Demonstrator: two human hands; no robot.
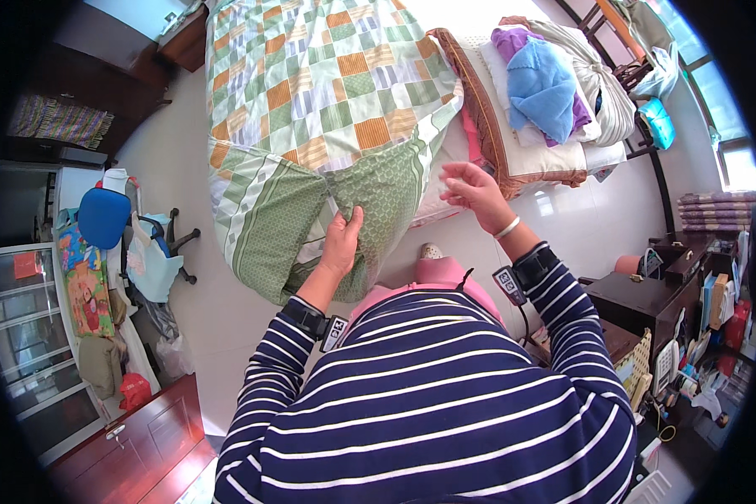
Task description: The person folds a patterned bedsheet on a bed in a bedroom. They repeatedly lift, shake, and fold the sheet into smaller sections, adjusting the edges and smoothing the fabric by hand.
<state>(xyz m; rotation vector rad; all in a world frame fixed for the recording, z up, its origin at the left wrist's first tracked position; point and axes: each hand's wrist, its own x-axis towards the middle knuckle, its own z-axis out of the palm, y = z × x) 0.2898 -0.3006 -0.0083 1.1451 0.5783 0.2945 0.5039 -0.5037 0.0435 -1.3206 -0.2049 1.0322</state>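
Note:
A duvet or quilt cover (327, 82) in green, orange and white checks lies over the bed, and its green patterned end hangs down in front of me. My left hand (343, 242) grips the edge of this green end, thumb on top. To the right of it my right hand (475, 192) is raised with its fingers parted and slightly curled, holding nothing. It is near the cover's right edge, above pink and pale bedding (444, 164). A brown-trimmed cream pad (523, 157) lies beyond that hand.
Folded purple and blue cloths (542, 88) are piled on the pad. On the left stands an office chair with a blue backrest (104, 217), hung with clothes. Dark wooden drawers (636, 296) are at the right, and a reddish door (138, 441) is at the lower left.

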